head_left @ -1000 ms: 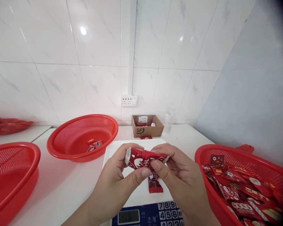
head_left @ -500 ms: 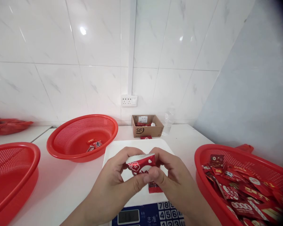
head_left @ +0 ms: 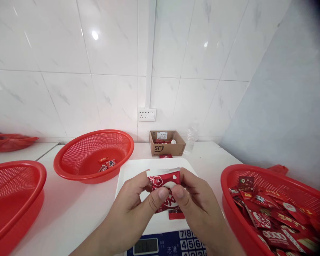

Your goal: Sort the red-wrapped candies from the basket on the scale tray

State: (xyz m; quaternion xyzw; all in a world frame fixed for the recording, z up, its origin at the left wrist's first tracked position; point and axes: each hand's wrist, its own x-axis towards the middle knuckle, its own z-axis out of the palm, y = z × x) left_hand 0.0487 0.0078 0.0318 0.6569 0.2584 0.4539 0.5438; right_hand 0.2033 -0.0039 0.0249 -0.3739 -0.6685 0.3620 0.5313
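Between my two hands is a red and white snack packet [head_left: 164, 181] with a flower print, its crimped white edge facing up. My left hand [head_left: 138, 201] pinches its left side, thumb on the front. Its right side is gripped by my right hand [head_left: 194, 195], thumb also pressed on the front. Both hands are above the white pan of a weighing scale [head_left: 133, 165]. Below the held packet, another red packet [head_left: 176, 214] lies on the pan, partly hidden by my fingers. The scale's blue keypad panel [head_left: 165, 243] shows at the bottom.
A red basket [head_left: 229, 172] full of red snack packets stands at the right. On the left are a red basket [head_left: 93, 134] with a few packets and another red basket [head_left: 18, 167]. A cardboard box [head_left: 168, 149] and a clear plastic bottle [head_left: 191, 140] stand by the wall.
The packet has tipped up so more of its printed front shows, and my thumbs have shifted on it. Both hands still hold it over the scale.
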